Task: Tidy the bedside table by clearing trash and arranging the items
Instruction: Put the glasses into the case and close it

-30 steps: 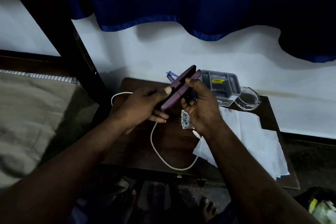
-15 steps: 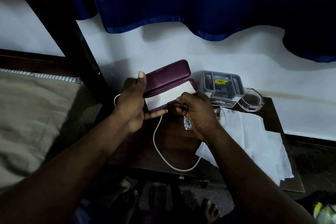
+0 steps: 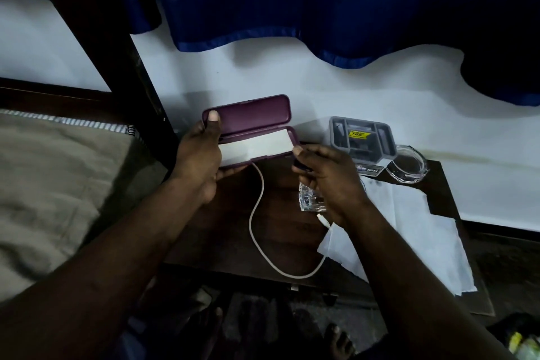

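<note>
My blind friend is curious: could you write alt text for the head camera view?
A left hand holds an open purple case at a dark bedside table while the right hand pinches a small dark object beside it. A white cable, papers, a grey box and a glass dish lie on the table.

A purple case [image 3: 248, 114] with white lining, a white cable [image 3: 257, 213], a grey box [image 3: 361, 137] and blue curtain [image 3: 292, 3] above a dark brown tabletop [image 3: 280, 199].

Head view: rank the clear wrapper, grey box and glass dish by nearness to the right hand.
1. clear wrapper, directly under the right hand, which pinches a small dark item.
2. grey box, farther back.
3. glass dish, far right, beside the box.
</note>
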